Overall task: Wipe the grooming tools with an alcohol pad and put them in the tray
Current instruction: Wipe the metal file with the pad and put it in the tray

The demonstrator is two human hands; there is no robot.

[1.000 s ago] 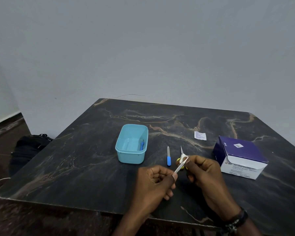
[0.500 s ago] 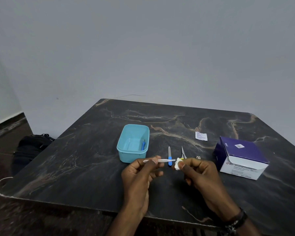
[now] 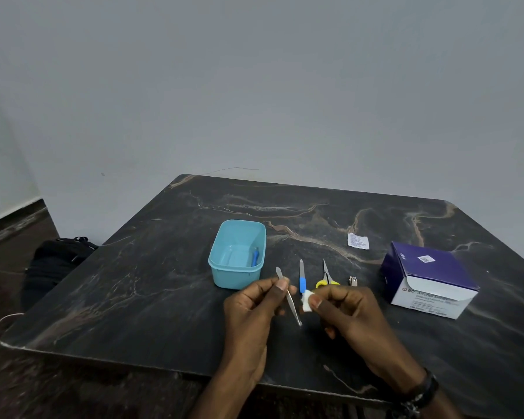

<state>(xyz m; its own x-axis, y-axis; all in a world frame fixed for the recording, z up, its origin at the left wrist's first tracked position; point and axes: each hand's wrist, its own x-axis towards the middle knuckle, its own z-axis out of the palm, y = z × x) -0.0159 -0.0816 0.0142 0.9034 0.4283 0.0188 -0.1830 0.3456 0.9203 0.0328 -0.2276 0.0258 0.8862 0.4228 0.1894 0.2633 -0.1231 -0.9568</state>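
The left hand (image 3: 254, 300) pinches thin metal tweezers (image 3: 288, 294) near their middle, above the table's front edge. The right hand (image 3: 342, 309) pinches a small white pad (image 3: 306, 300) just beside them. The tweezers look light, stiff and slippery, so the middle seems the best place to hold. The blue tray (image 3: 221, 267) sits near, toward the table's middle

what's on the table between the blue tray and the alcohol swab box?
In the head view, between the tray and the swab box lie a blue-handled nail file, yellow-handled scissors and a small nail clipper, in a row.
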